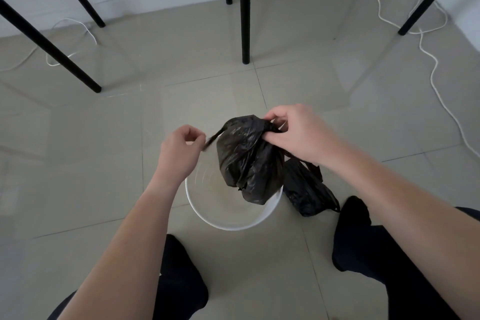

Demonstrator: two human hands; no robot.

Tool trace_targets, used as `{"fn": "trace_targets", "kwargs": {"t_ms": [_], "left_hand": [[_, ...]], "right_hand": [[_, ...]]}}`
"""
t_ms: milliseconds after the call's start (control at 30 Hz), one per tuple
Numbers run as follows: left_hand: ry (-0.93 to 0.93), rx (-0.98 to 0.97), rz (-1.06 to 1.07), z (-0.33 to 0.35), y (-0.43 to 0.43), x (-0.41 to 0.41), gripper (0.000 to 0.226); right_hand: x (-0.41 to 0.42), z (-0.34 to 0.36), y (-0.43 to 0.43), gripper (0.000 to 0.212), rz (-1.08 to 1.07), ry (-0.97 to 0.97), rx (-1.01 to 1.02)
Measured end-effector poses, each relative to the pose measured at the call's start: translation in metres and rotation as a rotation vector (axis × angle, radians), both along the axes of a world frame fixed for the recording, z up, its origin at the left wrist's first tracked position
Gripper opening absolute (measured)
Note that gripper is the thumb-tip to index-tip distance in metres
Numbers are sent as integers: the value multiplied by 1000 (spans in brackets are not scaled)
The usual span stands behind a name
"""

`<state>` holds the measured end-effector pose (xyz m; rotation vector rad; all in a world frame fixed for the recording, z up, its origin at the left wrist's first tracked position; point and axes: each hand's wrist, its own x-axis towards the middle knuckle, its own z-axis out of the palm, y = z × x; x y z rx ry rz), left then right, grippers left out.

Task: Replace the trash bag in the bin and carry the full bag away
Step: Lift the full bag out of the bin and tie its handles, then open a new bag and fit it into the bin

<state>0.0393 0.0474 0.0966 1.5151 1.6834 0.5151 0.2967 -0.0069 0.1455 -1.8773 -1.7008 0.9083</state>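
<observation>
Standing on grey tiled floor, the white round bin sits bare inside, between two dark-socked feet. Above the bin hangs a bulging black trash bag, its top bunched in the right hand, fist tight. Left hand pinches a thin handle strip, blurred. Just right of the bin lies a second black bag.

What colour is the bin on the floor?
White; the bin shows best in the head view, below the black bag.
</observation>
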Motion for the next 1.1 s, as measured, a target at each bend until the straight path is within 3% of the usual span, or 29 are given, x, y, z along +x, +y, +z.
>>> {"fn": "trace_targets", "kwargs": {"t_ms": [67,233,500,667,1100], "left_hand": [[116,-29,-15,-17,-2,-5,11],[356,-202,-23,-69,-14,-11,53],[377,-348,56,-105,-36,-34,24],[317,-383,77,-105,-32,-29,31],[286,-405,81,-131,-20,-37,30]], "right_hand": [[14,9,-6,16,-16,35,0],[57,34,-35,23,-109,74,27],[127,25,-54,23,-225,-47,-3],[173,-33,-47,29,-307,-202,-186],[214,-148,-26,33,-334,-302,-485]]}}
